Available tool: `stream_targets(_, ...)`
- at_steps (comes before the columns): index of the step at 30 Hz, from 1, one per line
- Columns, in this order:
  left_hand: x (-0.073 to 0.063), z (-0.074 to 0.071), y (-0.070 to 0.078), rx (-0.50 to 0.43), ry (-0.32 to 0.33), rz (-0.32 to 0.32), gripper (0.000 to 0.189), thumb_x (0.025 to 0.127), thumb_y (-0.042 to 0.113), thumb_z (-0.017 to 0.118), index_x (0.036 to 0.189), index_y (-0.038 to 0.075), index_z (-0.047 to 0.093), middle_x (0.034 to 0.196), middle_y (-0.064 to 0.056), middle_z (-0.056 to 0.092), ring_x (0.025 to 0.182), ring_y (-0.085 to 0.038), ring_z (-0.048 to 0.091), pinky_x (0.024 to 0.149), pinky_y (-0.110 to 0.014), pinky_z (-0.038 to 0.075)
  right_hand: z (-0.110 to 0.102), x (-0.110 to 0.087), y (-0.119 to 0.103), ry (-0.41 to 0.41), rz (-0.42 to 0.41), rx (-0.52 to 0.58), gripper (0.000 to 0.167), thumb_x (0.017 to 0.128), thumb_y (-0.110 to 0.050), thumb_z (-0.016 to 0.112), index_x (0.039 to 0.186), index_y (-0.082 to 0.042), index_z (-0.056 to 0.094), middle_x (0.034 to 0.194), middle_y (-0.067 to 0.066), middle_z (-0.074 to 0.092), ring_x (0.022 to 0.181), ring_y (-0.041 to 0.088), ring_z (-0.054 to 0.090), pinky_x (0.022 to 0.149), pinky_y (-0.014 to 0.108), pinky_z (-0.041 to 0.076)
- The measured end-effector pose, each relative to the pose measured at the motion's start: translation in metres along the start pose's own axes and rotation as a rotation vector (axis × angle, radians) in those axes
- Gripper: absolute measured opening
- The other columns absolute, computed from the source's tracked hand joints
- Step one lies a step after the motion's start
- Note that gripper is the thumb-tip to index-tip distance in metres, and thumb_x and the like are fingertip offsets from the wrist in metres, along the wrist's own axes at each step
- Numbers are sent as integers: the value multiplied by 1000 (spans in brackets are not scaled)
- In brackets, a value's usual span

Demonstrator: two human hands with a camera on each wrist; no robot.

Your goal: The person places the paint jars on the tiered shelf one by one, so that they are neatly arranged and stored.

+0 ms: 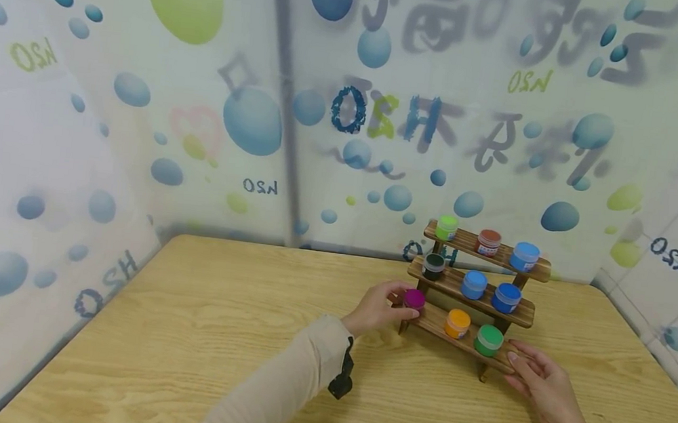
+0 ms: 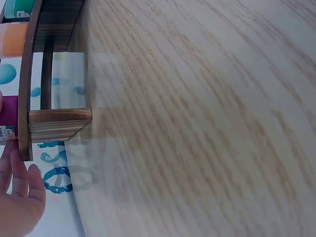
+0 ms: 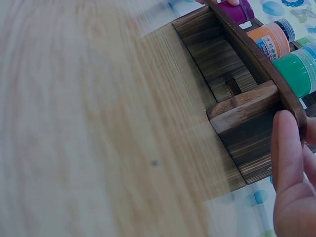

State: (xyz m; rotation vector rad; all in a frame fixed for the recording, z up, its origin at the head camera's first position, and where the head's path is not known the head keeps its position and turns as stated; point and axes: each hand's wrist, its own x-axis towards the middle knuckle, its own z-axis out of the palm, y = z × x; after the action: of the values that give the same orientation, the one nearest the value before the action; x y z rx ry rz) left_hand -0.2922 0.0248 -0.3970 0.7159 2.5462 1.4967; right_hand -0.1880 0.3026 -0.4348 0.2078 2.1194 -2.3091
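A three-tier wooden display rack (image 1: 451, 291) stands on the table with small paint jars on every tier. My left hand (image 1: 377, 308) is at the left end of the bottom tier, thumb and fingers pinching the purple paint jar (image 1: 414, 300). In the left wrist view, the purple jar (image 2: 9, 117) sits at the shelf's end with fingers close beside it. My right hand (image 1: 545, 388) grips the right end of that same tier, fingers (image 3: 288, 153) against its underside. Beside it is a green jar (image 1: 488, 342); an orange jar (image 1: 457, 324) stands in the middle.
On the middle tier are a black jar (image 1: 433, 267) and two blue jars; the top tier bears a lime green jar (image 1: 446, 228), a brown jar (image 1: 488, 242) and a light blue jar (image 1: 524, 256). A patterned curtain (image 1: 207, 178) rises behind the wooden table (image 1: 229, 337).
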Motion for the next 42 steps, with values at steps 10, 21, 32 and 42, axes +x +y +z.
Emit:
stream_targets(10, -2, 1, 4, -20, -23, -9, 36, 78, 19, 69, 111, 10, 59, 97, 0, 59, 85, -16, 50, 70, -24, 41, 0, -1, -1, 4, 26, -8, 19, 81, -29, 64, 96, -32, 54, 90, -15, 59, 83, 0, 56, 71, 22, 49)
stream_targets(21, -1, 3, 3, -12, -36, 21, 37, 79, 21, 68, 113, 11, 59, 100, 3, 59, 85, -10, 49, 74, -21, 40, 0, 0, -1, 16, 7, -23, 19, 81, -29, 64, 97, -32, 54, 90, -16, 58, 82, 0, 56, 71, 22, 49)
stream_targets(32, 2, 4, 0, -20, -68, 72, 37, 80, 20, 67, 114, 9, 59, 106, -1, 58, 93, -10, 51, 81, -23, 40, -1, 0, -1, 3, 2, -28, 21, 81, -29, 64, 99, -30, 54, 90, -15, 58, 83, 1, 56, 72, 23, 49)
stream_targets(42, 2, 1, 4, 18, -96, 0, 40, 79, 23, 67, 115, 10, 58, 105, 1, 57, 94, -12, 50, 81, -24, 40, 0, 0, 0, -6, -21, -12, 18, 81, -28, 64, 97, -31, 56, 91, -15, 59, 83, 1, 57, 71, 22, 49)
